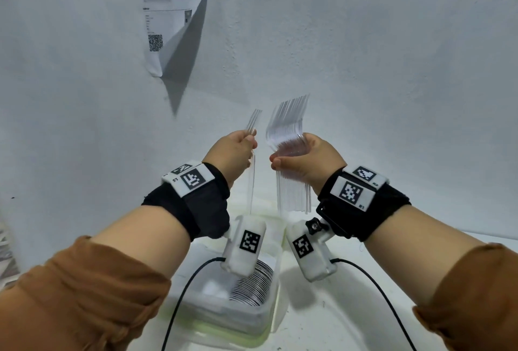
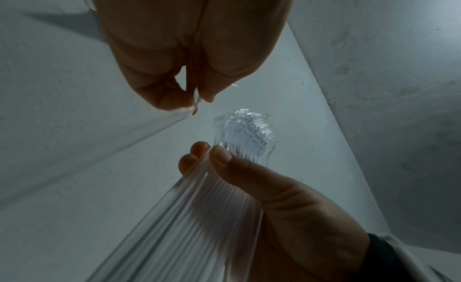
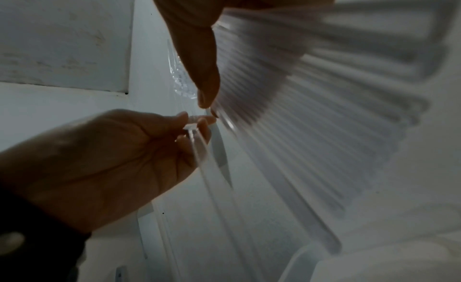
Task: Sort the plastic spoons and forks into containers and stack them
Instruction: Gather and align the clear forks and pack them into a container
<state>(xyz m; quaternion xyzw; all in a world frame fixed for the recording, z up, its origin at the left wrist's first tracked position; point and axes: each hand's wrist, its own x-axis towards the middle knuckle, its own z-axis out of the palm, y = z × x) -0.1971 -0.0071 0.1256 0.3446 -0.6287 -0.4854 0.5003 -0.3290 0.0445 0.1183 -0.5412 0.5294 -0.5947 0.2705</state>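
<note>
The right hand (image 1: 311, 158) is wrapped around a thick bundle of clear forks (image 1: 288, 129), thumb on one face and fingertips on the other, tines up and handles hanging below the fist. The left hand (image 1: 234, 151) pinches a single clear fork (image 1: 253, 121) narrowly between thumb and fingertips, also tines up. The two grips sit side by side at one height, with a slim gap between single fork and bundle; they do not touch.

Above and beyond both grips there is only white wall (image 1: 364, 56), so the tines have free room upward. Below the grips, the handle ends hang just over the far rim of a clear container (image 1: 276, 289).

The head view alone shows that container, with a row of stacked clear spoons (image 1: 253, 285) inside it on the white table (image 1: 350, 308), and what looks like a second container under it. The left wrist view shows the bundle's ribbed handles fanned across the right palm. The right wrist view shows the single fork's neck caught at the left fingertips (image 3: 186, 116).

Up and left of the left grip, a printed sheet (image 1: 165, 14) curls off the wall. Black cables (image 1: 179, 303) run from the wrist cameras down beside the container.
</note>
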